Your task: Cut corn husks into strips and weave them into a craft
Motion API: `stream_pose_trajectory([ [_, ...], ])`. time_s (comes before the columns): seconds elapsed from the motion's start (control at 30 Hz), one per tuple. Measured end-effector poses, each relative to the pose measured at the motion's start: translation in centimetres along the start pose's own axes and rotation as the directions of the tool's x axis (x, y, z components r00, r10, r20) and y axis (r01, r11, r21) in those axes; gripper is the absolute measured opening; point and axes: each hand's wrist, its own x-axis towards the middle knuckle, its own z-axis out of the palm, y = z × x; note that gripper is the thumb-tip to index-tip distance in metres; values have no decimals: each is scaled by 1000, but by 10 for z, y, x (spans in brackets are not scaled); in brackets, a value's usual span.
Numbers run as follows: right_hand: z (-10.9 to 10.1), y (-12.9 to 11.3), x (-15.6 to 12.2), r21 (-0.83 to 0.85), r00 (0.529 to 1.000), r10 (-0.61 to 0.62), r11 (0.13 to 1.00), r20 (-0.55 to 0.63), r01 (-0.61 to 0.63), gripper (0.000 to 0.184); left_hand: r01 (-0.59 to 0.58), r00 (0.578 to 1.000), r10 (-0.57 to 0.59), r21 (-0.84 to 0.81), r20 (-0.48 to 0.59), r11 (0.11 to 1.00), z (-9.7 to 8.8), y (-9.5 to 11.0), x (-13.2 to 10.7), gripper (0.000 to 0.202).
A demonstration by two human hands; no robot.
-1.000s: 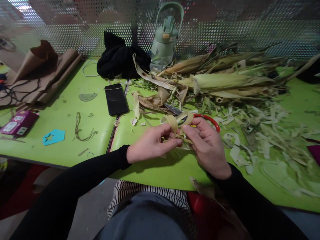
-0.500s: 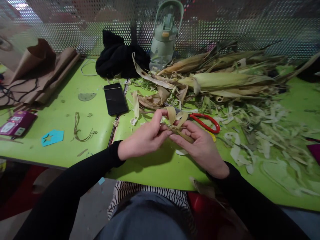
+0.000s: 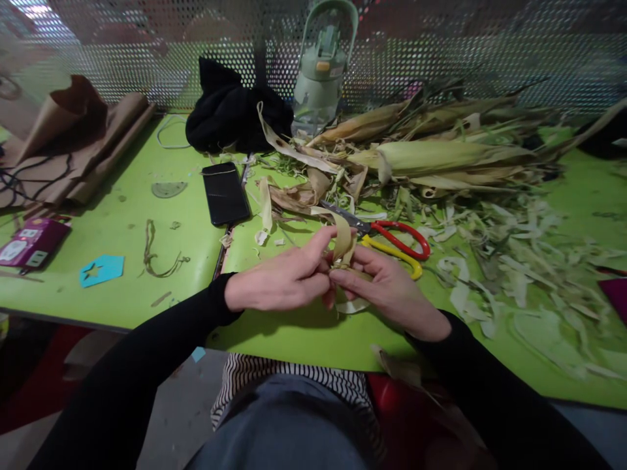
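Low over the green table, my two hands meet around a pale corn husk strip (image 3: pixel 344 240). It curls up between my fingers, and its free end points to the upper left. My left hand (image 3: pixel 289 277) is closed at the strip's left side, its index finger reaching up along it. From the right, my right hand (image 3: pixel 386 284) pinches the strip's lower part between thumb and fingers. How the strip runs inside the fingers is hidden. Scissors (image 3: pixel 399 238) with one red and one yellow handle lie just beyond my right hand. Below the fingers a white scrap (image 3: pixel 353 305) rests on the table.
A heap of corn husks (image 3: pixel 435 156) and shredded strips (image 3: pixel 519 274) covers the table's back and right. Left of my hands lie a phone (image 3: pixel 226 194), a dry twisted strand (image 3: pixel 157 254) and a blue paper piece (image 3: pixel 101 270). A bottle (image 3: pixel 321 85) stands behind, beside black cloth (image 3: pixel 235 117).
The two loops seen above my fingers are now one larger curl with a loose end. My left hand has turned more palm-down and shifted slightly lower. More of the scissors shows.
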Motion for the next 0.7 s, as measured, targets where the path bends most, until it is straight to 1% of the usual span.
stream_pose_trajectory([
  [0.1,3,-1,-1,-29,991,-58,998,-124,55,29,-13,997,8,-64,-74,998,3,1,1,64],
  [0.2,3,-2,-2,-51,979,-110,993,-174,103,29,-5,990,-11,-112,-139,994,7,3,2,66],
  [0.3,4,-3,-3,-51,974,-140,990,-179,133,30,-14,986,-11,-149,-169,989,13,6,1,64],
  [0.4,4,-3,-6,3,977,-125,992,-171,127,33,-41,984,9,-176,-178,984,19,7,-1,61],
  [0.53,7,-4,-11,59,972,-131,988,-197,145,35,-41,981,9,-163,-192,986,25,8,-5,58],
  [0.7,5,-5,-14,76,962,-159,981,-223,180,32,-56,982,25,-161,-187,985,28,10,-5,50],
])
